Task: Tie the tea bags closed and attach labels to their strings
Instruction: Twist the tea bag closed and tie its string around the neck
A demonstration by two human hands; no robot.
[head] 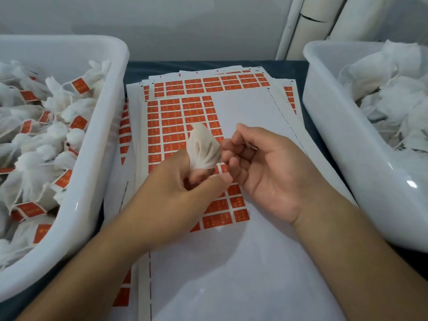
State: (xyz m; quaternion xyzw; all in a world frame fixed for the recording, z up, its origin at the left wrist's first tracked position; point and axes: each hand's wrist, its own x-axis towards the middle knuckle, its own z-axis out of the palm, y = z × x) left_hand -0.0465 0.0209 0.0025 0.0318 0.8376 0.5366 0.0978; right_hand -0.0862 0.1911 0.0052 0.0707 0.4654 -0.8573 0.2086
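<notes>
Biggest risk here imo is the string. The right hand (pixel 266 167) sits palm up with its fingers curled in beside the tea bag (pixel 203 150), and something thin shows at the fingertips, but I honestly can't tell if it's pinching the string or nothing at all. If that pull goes slack, the neck won't cinch and the bag could open up. The left hand (pixel 185 193) has its fingers wrapped round the bottom of the bag, holding it upright just above the label sheets (pixel 185 126), so a loose grip could drop it onto the sticky labels. The bag is between both hands, touching the left one, right next to the right fingertips. Further back: left tub (pixel 76 205) holds labelled bags, right tub (pixel 335 135) unlabelled ones.
</notes>
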